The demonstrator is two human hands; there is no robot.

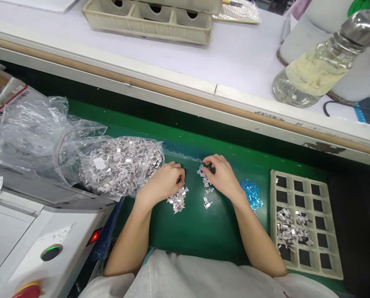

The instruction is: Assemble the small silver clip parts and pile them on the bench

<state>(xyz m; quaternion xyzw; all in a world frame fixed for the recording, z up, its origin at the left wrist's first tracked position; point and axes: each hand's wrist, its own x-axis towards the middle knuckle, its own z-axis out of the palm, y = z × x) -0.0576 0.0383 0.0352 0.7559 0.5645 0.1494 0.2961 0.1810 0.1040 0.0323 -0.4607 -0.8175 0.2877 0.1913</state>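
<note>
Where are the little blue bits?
In the head view, the blue bits lie right of centre on the green surface, between the right forearm and beige tray.

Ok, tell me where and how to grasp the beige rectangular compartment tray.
Probably best to take the tray by both long outer rims, from left and right: it lies flat, and small silvery parts heaped in open cells could spill if tilted.

You have two bare hands point(163, 181) point(223, 176), two loose clusters of small silver metal pieces point(177, 201) point(207, 203), one filled clear plastic bag point(119, 165), one heap of small shiny blue pieces point(251, 193), one beige fifteen-compartment rectangular tray point(334, 231), and one clear, metal-capped glass bottle point(312, 78).
</note>
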